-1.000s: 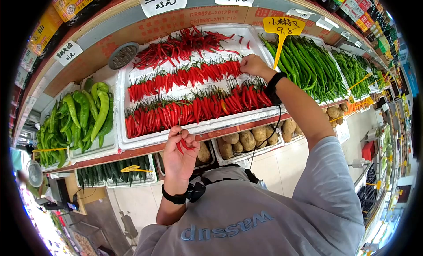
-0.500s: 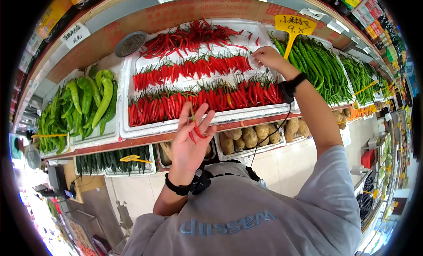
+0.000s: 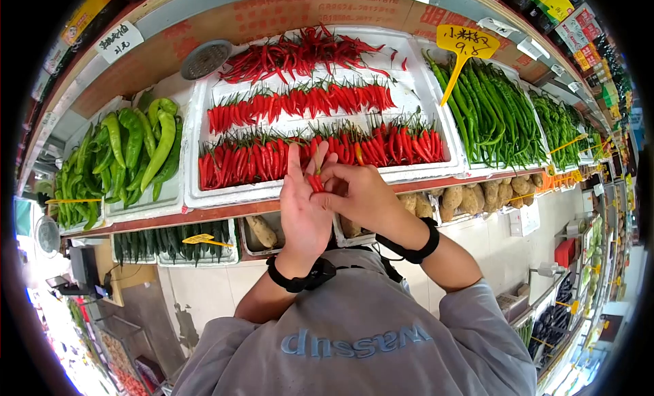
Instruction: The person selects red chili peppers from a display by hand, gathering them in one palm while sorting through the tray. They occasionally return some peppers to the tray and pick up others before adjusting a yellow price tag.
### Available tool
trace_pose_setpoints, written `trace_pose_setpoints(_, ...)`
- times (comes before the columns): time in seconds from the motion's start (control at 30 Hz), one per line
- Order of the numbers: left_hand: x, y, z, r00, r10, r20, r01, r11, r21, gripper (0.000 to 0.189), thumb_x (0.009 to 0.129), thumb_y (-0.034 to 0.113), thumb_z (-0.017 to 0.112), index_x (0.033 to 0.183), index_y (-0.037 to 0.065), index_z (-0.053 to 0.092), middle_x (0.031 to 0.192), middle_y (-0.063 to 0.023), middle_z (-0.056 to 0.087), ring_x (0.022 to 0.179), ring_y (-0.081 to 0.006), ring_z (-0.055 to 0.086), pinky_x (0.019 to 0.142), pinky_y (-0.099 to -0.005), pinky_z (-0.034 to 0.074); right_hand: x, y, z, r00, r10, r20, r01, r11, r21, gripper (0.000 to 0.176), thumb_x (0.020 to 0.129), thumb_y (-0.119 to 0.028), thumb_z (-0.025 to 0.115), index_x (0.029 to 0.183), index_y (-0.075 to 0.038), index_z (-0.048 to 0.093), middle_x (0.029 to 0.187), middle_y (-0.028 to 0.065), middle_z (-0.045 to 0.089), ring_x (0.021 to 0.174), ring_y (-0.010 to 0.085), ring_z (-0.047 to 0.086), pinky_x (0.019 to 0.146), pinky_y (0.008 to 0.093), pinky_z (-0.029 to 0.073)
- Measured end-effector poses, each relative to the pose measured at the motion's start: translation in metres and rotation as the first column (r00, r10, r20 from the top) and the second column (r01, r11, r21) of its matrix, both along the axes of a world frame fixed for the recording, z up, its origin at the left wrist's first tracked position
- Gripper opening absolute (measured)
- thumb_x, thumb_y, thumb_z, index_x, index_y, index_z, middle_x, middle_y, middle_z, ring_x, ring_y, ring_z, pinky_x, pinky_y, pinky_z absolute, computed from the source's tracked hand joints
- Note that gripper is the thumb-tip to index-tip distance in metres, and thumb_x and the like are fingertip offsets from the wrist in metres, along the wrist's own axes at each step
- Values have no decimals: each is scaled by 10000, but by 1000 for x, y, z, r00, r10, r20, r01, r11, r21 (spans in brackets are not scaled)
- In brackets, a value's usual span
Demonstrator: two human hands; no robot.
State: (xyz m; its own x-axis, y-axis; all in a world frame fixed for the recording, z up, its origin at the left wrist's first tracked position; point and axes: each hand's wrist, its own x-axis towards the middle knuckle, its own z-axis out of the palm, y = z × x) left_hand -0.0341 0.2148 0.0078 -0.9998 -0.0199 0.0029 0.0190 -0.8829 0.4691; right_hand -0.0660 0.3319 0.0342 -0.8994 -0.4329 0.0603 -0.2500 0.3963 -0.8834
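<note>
My left hand is raised palm up over the front edge of the white foam tray, its fingers stretched out. Small red chili peppers lie across its fingers, stems pointing away from me; how many is hidden. My right hand meets it from the right, thumb and forefinger pinched on these chilies. Behind both hands a row of red chilies fills the tray's front, stems up. Farther back are a second row and a loose heap of thin red chilies.
Large green peppers sit left of the tray, long green chilies to the right. A yellow price sign stands between trays. A round metal strainer-like dish leans at the back left. Potatoes and dark green cucumbers lie below.
My right hand has come from the tray's back right corner down to my left hand, and now pinches the chilies there. The left hand has shifted slightly right.
</note>
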Motion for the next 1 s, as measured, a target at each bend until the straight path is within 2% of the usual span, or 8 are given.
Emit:
trace_pose_setpoints(0.13,0,-1,0,999,-47,-18,42,981,-191,640,961,427,327,1491,164,81,1447,-173,303,1268,-280,389,1064,-419,302,-3,5,-2,998,6,59,-2,998,-57,227,742,-107,742,891,28,635,727,43,646,610,74,587,537,227,459)
trace_pose_setpoints(0.23,1,-6,-1,991,-118,55,127,968,-217,641,945,364,369,1488,178,83,1451,-147,310,1269,-269,395,1029,-436,336,-28,22,4,889,79,450,52,961,-272,158,769,-102,716,867,0,645,732,7,637,592,50,571,480,192,434)
trace_pose_setpoints(0.33,2,-15,-2,991,-96,93,119,952,-283,583,930,328,396,1460,175,209,1419,-130,361,1254,-251,407,988,-417,355,-77,57,9,985,-30,173,56,987,-151,162,805,-169,699,878,-29,660,706,-7,629,599,50,576,468,212,447)
trace_pose_setpoints(0.47,7,-24,-4,988,-127,87,147,945,-292,540,929,304,403,1432,147,285,1355,-114,420,1197,-227,442,947,-385,373,-159,116,17,948,-311,-61,314,896,314,247,768,-220,700,815,18,655,606,55,616,493,95,580,433,228,450)
trace_pose_setpoints(0.6,12,-22,-1,979,-170,112,192,953,-234,529,923,260,427,1406,78,310,1215,-84,495,1060,-193,494,891,-335,390,-220,148,-23,939,-326,111,220,816,535,233,745,-199,707,702,21,646,591,78,619,464,116,578,420,247,447)
trace_pose_setpoints(0.73,20,-28,3,972,-179,150,214,941,-262,518,918,249,437,1389,64,327,1156,-76,508,1012,-185,498,863,-328,397,-212,135,-41,905,-375,200,321,912,256,301,698,-223,709,592,46,626,579,149,619,460,188,618,457,300,507)
trace_pose_setpoints(0.9,20,-35,-8,966,-174,191,216,949,-229,418,905,250,453,1282,71,433,1059,-47,526,954,-161,499,823,-312,404,-223,138,-52,881,-453,135,373,842,391,334,756,-250,679,656,66,643,585,155,617,500,213,644,495,347,530)
trace_pose_setpoints(1.0,21,-33,-10,961,-198,194,234,955,-184,372,896,250,465,1225,77,466,1025,-40,532,940,-157,500,814,-305,406,-235,152,-69,926,-335,-175,375,754,540,293,761,-249,649,674,30,654,610,143,631,513,203,635,524,336,521)
